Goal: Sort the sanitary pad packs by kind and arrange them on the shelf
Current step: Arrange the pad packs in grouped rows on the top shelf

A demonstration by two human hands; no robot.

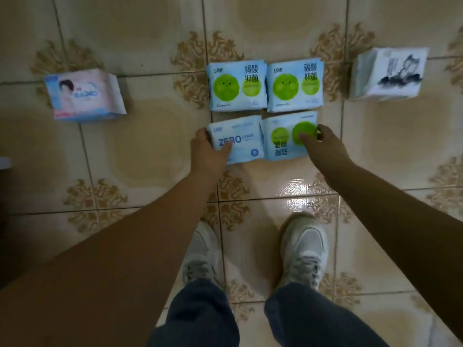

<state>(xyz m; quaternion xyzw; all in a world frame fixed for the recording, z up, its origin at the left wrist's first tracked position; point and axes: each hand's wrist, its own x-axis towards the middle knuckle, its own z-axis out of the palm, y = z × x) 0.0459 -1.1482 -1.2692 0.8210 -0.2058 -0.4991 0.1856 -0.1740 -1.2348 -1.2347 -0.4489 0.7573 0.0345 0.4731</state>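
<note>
Several pad packs lie on the tiled floor (140, 151). Two light-blue packs with green circles sit side by side at the centre: one on the left (236, 85), one on the right (295, 85). Just in front of them lie a blue "ZERO" pack (241, 141) and another green-circle pack (285, 136) turned upside down. My left hand (208, 151) grips the left edge of the ZERO pack, thumb on its face. My right hand (323, 146) holds the right edge of the upside-down pack, thumb on its green circle. A pink-and-blue pack (85, 95) lies far left, a white ink-drawing pack (390, 73) far right.
My two feet in pale sneakers (303, 249) stand on the tiles just behind the packs. A dark object edge shows at the far left border (3, 171). No shelf is in view.
</note>
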